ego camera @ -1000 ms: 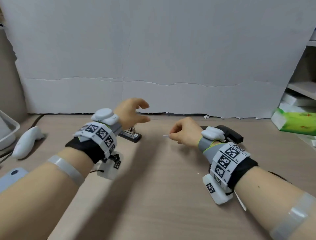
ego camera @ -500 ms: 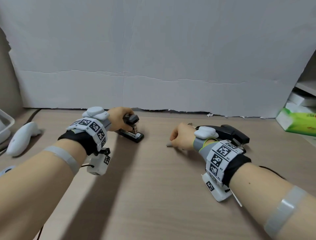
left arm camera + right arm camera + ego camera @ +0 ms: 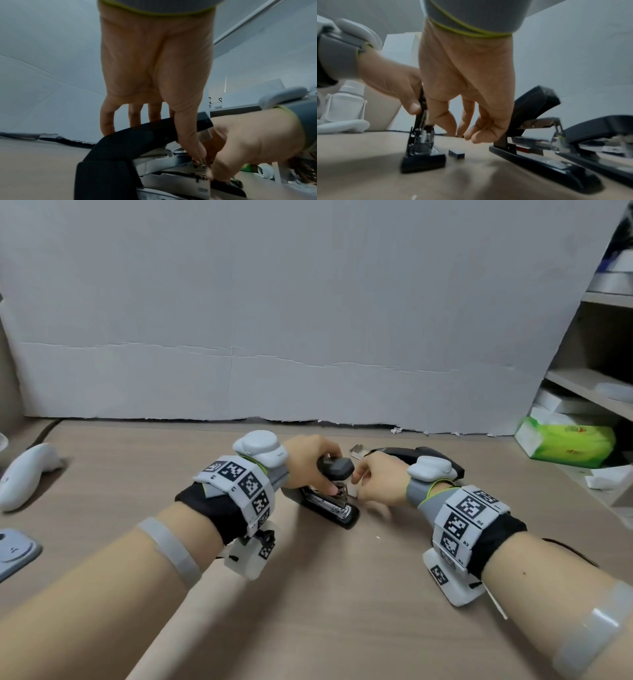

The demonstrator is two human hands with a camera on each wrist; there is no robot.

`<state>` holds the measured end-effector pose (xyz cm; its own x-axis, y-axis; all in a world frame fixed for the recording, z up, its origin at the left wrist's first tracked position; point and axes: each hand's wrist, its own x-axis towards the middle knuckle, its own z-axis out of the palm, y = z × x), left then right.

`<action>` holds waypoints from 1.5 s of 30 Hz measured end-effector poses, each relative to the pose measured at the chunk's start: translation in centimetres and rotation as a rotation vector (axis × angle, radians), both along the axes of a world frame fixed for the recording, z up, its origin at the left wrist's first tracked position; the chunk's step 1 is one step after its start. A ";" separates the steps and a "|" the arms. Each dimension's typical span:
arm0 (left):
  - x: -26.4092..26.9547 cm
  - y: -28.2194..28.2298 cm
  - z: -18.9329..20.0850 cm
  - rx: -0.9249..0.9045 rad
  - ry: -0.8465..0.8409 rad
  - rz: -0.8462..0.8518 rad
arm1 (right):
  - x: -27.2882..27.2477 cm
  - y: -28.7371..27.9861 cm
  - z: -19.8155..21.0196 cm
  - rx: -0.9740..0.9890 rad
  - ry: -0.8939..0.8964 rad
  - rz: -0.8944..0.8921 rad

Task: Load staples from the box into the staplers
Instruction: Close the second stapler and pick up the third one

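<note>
Small stapler (image 3: 329, 501) kept on table (image 3: 342, 594), near its middle. Lid gripped and held up by left hand (image 3: 308, 460) so metal track stays bare. Right hand (image 3: 376, 477) fingertips pinched at track front, likely feeding staples; strip itself not seen.

- The right hand (image 3: 378, 481) has crossed left from the bare table (image 3: 342, 594) to the small stapler (image 3: 330, 505), its fingertips now at the open front of the magazine.
- The left hand (image 3: 310, 463), open and reaching a second ago, now grips the stapler's raised top arm, thumb down by the magazine.
- The small stapler's base now lies nearer the table's middle, closer to the large staplers (image 3: 539, 155).
</note>
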<state>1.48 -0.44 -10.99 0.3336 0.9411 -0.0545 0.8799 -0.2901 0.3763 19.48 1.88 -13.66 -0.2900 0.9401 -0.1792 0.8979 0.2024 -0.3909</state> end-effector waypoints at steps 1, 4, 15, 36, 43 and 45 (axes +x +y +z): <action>0.4 -0.1 0.0 0.015 0.002 0.004 | 0.3 -0.4 0.1 -0.004 0.019 0.024; 1.2 -0.6 0.1 0.046 0.011 0.020 | 0.9 -1.8 0.0 -0.063 -0.028 0.103; -0.5 -0.6 0.6 -0.057 -0.219 0.062 | 0.4 -2.8 -1.0 -0.010 -0.166 0.091; -7.8 0.5 -3.0 -0.367 -1.448 0.668 | 0.2 -2.1 -1.3 -0.066 -0.083 0.083; -8.1 1.7 -1.9 -0.135 -1.277 0.746 | 1.2 -1.1 0.7 -0.220 -0.009 0.075; -8.7 2.4 -2.0 -0.063 -1.298 0.773 | 1.1 0.0 1.3 -0.114 0.007 0.040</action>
<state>-7.20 1.92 -13.00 -0.3807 0.9099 -0.1650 -0.1385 0.1203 0.9830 20.57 1.89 -12.36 -0.3282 0.9015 -0.2822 0.8872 0.1917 -0.4196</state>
